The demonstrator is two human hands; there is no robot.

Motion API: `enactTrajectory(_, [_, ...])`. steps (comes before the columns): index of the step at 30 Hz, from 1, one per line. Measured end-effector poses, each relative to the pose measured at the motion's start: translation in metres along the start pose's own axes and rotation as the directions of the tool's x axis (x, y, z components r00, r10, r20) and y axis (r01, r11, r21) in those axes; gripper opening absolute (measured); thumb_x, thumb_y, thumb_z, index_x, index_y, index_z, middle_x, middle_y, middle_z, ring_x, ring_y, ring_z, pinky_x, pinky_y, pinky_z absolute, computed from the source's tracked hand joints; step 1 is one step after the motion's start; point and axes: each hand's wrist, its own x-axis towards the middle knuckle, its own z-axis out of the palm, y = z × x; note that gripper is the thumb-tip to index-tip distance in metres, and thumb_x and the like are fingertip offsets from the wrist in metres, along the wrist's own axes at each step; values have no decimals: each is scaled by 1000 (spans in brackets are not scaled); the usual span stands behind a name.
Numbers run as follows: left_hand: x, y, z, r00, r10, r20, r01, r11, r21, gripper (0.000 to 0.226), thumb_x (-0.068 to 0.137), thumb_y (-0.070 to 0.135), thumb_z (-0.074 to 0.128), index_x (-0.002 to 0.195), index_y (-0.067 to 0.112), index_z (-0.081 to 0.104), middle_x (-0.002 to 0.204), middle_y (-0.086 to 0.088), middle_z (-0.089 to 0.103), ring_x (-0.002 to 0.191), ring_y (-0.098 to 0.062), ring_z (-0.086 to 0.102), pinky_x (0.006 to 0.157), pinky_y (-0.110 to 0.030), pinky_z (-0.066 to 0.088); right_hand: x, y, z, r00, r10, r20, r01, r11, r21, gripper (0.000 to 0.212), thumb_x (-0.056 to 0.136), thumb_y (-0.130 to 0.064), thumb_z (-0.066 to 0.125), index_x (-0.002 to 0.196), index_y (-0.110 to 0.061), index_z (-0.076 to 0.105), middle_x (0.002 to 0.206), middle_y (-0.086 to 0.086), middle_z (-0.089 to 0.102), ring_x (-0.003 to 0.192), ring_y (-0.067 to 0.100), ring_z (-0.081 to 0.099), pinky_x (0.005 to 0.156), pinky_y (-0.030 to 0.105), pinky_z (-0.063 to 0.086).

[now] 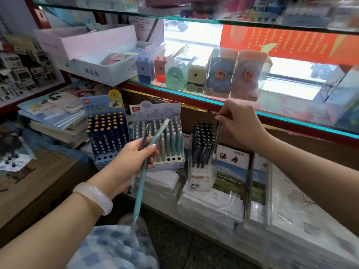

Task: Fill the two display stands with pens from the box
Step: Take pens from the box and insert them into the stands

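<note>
1. The left hand [134, 154] is seen curled round two pens at once: a long teal pen [147, 167] and a shorter dark pen [145, 135]. Both are gripped near the middle, so the fingers are clenched on them, not relaxed.

2. The teal pen's long axis runs diagonally, cap end up and to the right, tip down toward the person's lap. It's held just in front of the pastel display stand [158, 136], which it overlaps in view.

3. The right hand [240, 125] is pinching a slim dark pen [217, 136] at its top end, so that one hangs close to vertical, tip down.

4. The key relation: that hanging pen sits just beside the right edge of the black pen box [203, 146], which is packed with upright dark pens. Whether it's touching the box can't be told, honestly.

5. The navy display stand [106, 133] is well to the left, nearer the left hand. A few open holes can be made out along the front rows of both stands.

6. Guessing here, but the left hand looks better placed for the stands, since the holes lie just beyond its fingers and only a tilt to upright would be needed.
</note>
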Motion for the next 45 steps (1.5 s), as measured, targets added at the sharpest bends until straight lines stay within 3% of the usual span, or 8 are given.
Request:
enactTrajectory(2, [1,0,3,1000,11,2,-11,1000,-9,23,96,3,42,100,20,57,70,-3,54,57,-10,47,48,-18,44,-14,12,12,999,-19,37,22,998,-66,12,90,-15,60,83,-16,51,74,-5,56,64,7,56,59,12,41])
enactTrajectory(6, [1,-5,5,1000,13,1,-13,1000,-5,24,96,3,43,98,21,58,70,-2,55,56,-8,48,49,-18,44,-33,22,35,998,-43,44,47,994,-97,11,93,-14,57,84,-9,52,74,0,58,64,20,56,61,36,49])
enactTrajectory(8, [1,-7,4,1000,5,-10,-5,1000,2,25,96,3,43,99,22,58,71,-2,55,56,-8,48,50,-19,44,-35,21,42,997,-64,41,68,990,-126,12,94,-14,55,84,-7,51,75,3,58,63,22,55,60,40,49])
enactTrajectory(21, [1,-12,6,1000,-1,-4,2,1000,4,25,95,2,44,101,23,57,71,-3,55,57,-9,48,49,-19,43,-36,23,50,997,-73,11,74,987,-144,13,95,-14,53,86,-5,52,75,9,59,60,25,56,57,44,51])
enactTrajectory(33, [0,-12,0,1000,11,13,-11,1000,-12,26,95,2,42,102,21,58,70,-2,55,56,-8,49,47,-17,44,-35,18,52,1000,-7,-24,4,995,-100,13,94,-16,55,88,-4,55,77,8,61,64,21,56,59,37,50])
enactTrajectory(45, [-1,-13,0,1000,10,19,-10,1000,-17,27,96,1,42,99,22,58,71,-3,54,58,-10,47,49,-19,43,-32,20,54,998,-68,-1,67,987,-145,16,95,-17,51,87,-4,54,74,8,59,61,24,56,58,44,51])
